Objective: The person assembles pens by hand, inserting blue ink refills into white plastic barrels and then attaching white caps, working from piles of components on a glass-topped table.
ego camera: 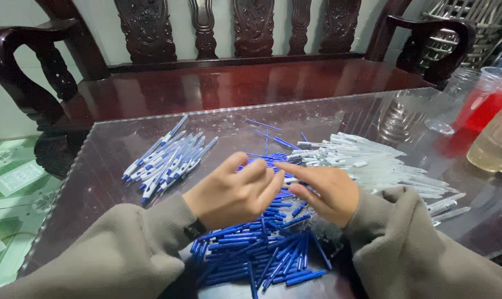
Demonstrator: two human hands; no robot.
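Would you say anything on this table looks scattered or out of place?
Mostly no: the parts lie in sorted heaps. Only a few thin blue refills lie strewn loose behind the hands, apart from the blue parts pile.

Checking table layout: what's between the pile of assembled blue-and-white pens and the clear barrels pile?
Head view: a few loose thin blue refills on the bare glass tabletop, between assembled pens and clear barrels.

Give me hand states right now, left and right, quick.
Left hand: fingers curled, over the blue pen parts; whether it holds anything cannot be told.
Right hand: fingers extended, touching the left hand's fingertips; a held part cannot be told.
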